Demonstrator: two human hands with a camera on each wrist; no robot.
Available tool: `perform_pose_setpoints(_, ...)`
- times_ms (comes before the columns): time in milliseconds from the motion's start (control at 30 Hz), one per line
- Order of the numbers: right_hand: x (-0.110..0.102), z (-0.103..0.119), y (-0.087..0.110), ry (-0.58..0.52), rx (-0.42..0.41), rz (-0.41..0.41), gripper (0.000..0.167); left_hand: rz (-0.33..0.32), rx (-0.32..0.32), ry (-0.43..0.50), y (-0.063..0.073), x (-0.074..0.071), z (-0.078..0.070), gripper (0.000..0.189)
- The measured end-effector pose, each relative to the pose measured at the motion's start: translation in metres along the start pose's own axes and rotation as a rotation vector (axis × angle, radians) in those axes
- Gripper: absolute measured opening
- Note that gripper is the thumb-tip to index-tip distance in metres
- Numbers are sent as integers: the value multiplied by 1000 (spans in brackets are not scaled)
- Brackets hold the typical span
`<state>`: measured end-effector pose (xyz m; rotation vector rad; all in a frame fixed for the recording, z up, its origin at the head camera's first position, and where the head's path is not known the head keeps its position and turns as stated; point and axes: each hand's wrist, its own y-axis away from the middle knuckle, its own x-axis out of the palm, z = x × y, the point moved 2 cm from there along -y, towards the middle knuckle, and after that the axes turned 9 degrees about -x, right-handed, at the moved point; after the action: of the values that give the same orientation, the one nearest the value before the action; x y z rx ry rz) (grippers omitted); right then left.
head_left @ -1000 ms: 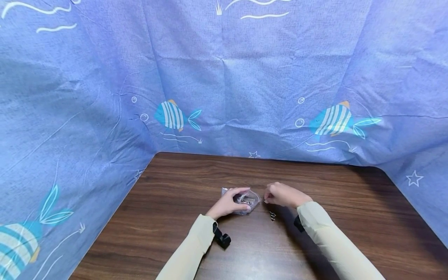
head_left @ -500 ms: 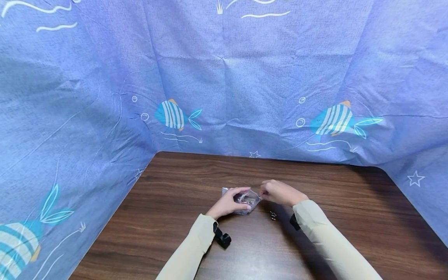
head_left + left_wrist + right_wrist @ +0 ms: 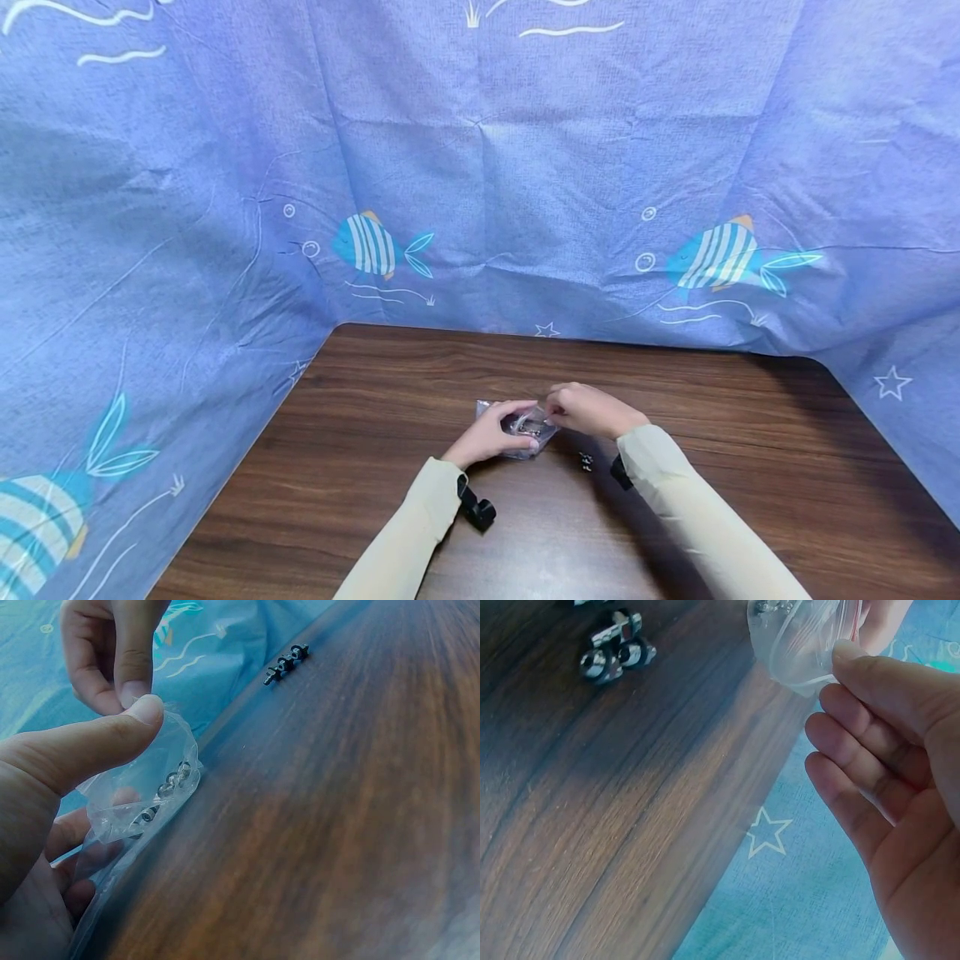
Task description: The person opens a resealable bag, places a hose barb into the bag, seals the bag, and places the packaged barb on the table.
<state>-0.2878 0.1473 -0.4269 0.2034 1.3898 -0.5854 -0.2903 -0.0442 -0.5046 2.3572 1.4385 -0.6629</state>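
My left hand point(image 3: 491, 433) holds a clear plastic zip bag point(image 3: 112, 814), thumb at its mouth and fingers under it, spreading the mouth wide. Inside the bag lie several small shiny metal fittings point(image 3: 171, 782). My right hand point(image 3: 592, 410) is at the mouth, with thumb and forefinger pinched together over its right side. A tiny bright bit shows at those fingertips, mostly hidden, probably another metal fitting. In the right wrist view the thumb point(image 3: 847, 651) overlaps the bag's edge and the other fingers are bent.
A small cluster of chrome-and-black fittings point(image 3: 586, 462) lies on the brown wooden table point(image 3: 390, 375), just right of the bag and in front of my right hand. Blue fish-patterned cloth point(image 3: 480, 167) hangs behind and at both sides of the table.
My right hand has moved left, from beside the bag to over its mouth, with fingertips pinched throughout. The left hand and the bag have hardly moved.
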Motion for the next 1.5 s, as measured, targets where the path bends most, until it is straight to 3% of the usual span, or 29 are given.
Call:
perform_pose_setpoints(300, 0, 2, -2, 5, -28, -8, 9, 3, -10, 0, 0, 0, -1, 62)
perform_pose_setpoints(667, 1, 2, -1, -6, 12, 23, 5, 2, -9, 1, 0, 0, -1, 61)
perform_pose_setpoints(1167, -3, -4, 21, -101, 76, 95, 5, 1, 11, -15, -2, 0, -2, 63)
perform_pose_setpoints(1500, -1, -8, 37, -169, 155, 145, 3, -3, -8, -8, -1, 1, -1, 65)
